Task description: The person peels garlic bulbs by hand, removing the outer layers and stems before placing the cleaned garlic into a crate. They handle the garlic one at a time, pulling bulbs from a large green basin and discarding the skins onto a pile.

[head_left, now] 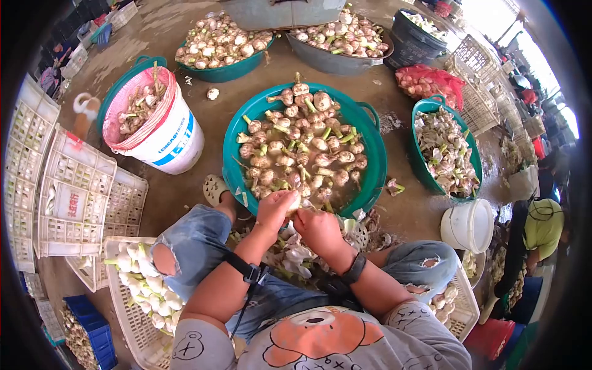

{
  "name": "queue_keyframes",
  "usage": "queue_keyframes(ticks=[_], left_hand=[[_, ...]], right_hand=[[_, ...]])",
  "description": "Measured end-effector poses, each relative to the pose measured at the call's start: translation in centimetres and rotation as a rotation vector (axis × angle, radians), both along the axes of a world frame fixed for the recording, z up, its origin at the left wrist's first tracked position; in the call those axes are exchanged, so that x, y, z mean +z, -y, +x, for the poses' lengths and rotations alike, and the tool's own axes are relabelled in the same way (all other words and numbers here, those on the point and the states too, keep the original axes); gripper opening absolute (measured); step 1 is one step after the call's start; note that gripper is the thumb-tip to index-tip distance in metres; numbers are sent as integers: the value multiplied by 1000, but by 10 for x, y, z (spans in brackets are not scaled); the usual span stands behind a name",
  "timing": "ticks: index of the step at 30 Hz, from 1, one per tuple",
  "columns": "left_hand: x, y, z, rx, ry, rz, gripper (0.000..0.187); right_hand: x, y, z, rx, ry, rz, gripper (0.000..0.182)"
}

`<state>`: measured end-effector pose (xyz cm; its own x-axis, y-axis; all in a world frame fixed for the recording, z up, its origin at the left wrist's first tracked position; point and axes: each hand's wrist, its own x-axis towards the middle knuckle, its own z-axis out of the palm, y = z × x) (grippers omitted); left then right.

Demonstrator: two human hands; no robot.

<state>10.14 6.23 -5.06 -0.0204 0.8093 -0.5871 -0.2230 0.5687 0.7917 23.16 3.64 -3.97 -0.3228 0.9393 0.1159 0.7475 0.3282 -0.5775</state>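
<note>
Close together over the near rim of a round green basin (380, 166), my two hands meet. My left hand (277, 209) is closed around a pale garlic bulb (295, 202), which shows at its fingertips. My right hand (317, 229) is closed beside it, its fingertips against the bulb; whether it grips a part of the bulb is hidden. Unpeeled garlic bulbs (302, 132) with short green stems float in brownish water in the basin. Loose garlic skins (296, 256) lie below my hands, between my knees. White peeled garlic (151, 296) fills a crate at my left.
A white bucket (179, 139) with a pink liner stands left. Green tubs of garlic (231, 69) and of skins (472, 157) stand behind and right. A white pail (467, 225), a red net bag (431, 86) and stacked crates (74, 191) surround me. A person in yellow-green (544, 225) bends at far right.
</note>
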Motion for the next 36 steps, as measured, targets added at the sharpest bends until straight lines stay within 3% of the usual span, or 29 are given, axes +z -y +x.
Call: queue_keyframes(ticks=[4, 6, 8, 12, 14, 16, 17, 18, 20, 21, 22, 24, 26, 28, 30, 32, 33, 34, 35, 36], left_hand=[[3, 3, -1, -8, 44, -72, 25], [-12, 3, -6, 4, 105, -105, 26], [-12, 4, -3, 32, 258, -24, 23], [-13, -2, -10, -104, 243, 150, 29], [-13, -6, -9, -111, 372, 186, 36], [-2, -7, -8, -468, -140, 86, 41], [1, -3, -7, -497, -104, 204, 45], [6, 1, -6, -501, -104, 203, 45], [21, 10, -2, -586, -290, 662, 47], [33, 12, 2, -621, -375, 753, 53], [26, 12, 4, -628, -373, 756, 53], [11, 10, 2, -628, -816, 1210, 54], [1, 12, 2, -701, -718, 1097, 47], [-6, 11, 9, -306, -204, 762, 29], [-3, -1, -1, 76, 265, 250, 24], [10, -6, -14, 242, 596, 155, 25], [8, -8, -23, 291, 652, 69, 28], [4, -7, -27, 348, 636, 57, 31], [-7, -7, -35, 265, 711, 75, 32], [-18, -5, -42, 177, 784, 87, 33]], right_hand=[[-7, -1, -3, -59, 43, 7, 18], [-27, -10, 0, -87, -92, -7, 19], [-30, -17, 5, -356, -973, -876, 20], [-6, -10, 11, -395, -1342, -1063, 27], [-18, -8, 20, -286, -1199, -1030, 29], [-23, -6, 25, -133, -469, -389, 23], [-19, -3, 26, -137, -412, -227, 24], [-23, -4, 29, -141, -414, -227, 24], [-30, -10, 36, -457, -1017, -872, 25], [-25, -14, 41, -580, -1156, -1056, 26], [-27, -14, 46, -585, -1161, -1052, 26], [-15, -18, 45, -496, -1362, -1143, 25], [-8, -13, 45, -541, -1431, -1146, 25], [-8, -7, 42, -297, -1714, -913, 28], [9, 5, 42, -200, -1765, -843, 25], [4, 27, 56, 19, -1201, -728, 20], [3, 34, 68, 111, -1125, -638, 29], [4, 41, 77, -50, -1234, -627, 30], [1, 36, 84, -122, -1467, -529, 31], [40, 31, 84, -117, -1706, -500, 35]])
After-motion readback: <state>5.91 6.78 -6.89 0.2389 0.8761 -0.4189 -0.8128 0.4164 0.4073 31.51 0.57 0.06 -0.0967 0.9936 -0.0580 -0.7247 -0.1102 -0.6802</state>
